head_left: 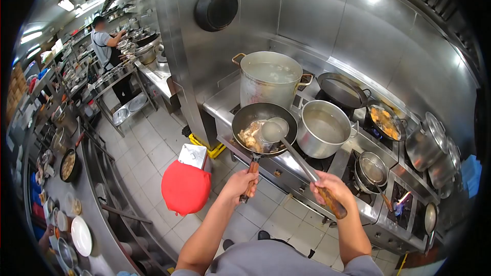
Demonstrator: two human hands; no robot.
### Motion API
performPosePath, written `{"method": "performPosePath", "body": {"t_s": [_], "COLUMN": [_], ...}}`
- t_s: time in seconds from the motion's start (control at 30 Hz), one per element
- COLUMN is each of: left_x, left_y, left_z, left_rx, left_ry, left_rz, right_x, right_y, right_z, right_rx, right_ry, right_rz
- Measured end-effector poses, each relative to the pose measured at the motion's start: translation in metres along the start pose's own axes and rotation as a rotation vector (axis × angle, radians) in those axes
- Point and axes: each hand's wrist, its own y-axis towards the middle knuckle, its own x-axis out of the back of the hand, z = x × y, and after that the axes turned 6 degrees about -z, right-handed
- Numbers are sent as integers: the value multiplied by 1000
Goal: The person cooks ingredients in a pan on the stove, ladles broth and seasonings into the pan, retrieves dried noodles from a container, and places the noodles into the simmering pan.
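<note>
My left hand [239, 184] is closed round the wooden handle of a dark frying pan [287, 115]. Pale cooked pieces of food [250, 134] lie in the left part of this pan, and what they are I cannot make out. My right hand [330, 189] grips the wooden handle of a large metal ladle [276, 130]. The ladle's bowl is over the pan, covering part of the food. Right of the pan stands an aluminium pot [318, 145] of cloudy liquid. A tall stockpot [268, 84] of pale, bubbling liquid is behind the pan.
A wok [341, 91] and a pan of orange-brown food [386, 123] sit further back. A strainer [372, 167] rests on a pot at right, near a burner flame [402, 202]. A red-covered bin [186, 188] stands left. Another person [105, 46] works far left.
</note>
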Motion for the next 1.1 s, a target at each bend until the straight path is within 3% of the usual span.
{"method": "performPosePath", "body": {"t_s": [0.23,0.3,0.33,0.4,0.47,0.53,0.7,0.77,0.8,0.87,0.9,0.97,1.1], "left_x": [0,-3,-4,-2,-6,-9,-14,-14,-14,-14,-15,-16,-16], "left_y": [8,6,9,12,10,8,6,8,8,6,5,5,7], "left_z": [12,12,13,16,12,9,3,3,3,2,1,-1,-2], "left_rx": [7,-3,-3,-23,-31,-41,-19,-15,-4,-13,-15,-28,-42], "left_ry": [12,-4,-3,2,15,31,29,19,12,1,-8,-12,-16], "left_rz": [-17,-13,-17,-26,-36,-43,-67,-67,-68,-71,-68,-75,-70], "right_x": [12,16,18,16,5,22,28,18,16,11,13,25,20], "right_y": [-12,-13,-8,12,41,106,259,289,293,297,302,311,298], "right_z": [-17,-20,-17,-5,30,46,148,173,180,191,194,191,178], "right_rx": [-97,60,60,369,338,672,607,156,161,20,25,-158,-35], "right_ry": [-187,-686,-684,-950,-999,-1035,-1197,-814,-817,-314,-319,225,544], "right_rz": [-41,-162,-158,-409,-456,-448,-419,-300,-293,-207,-198,-31,61]}}
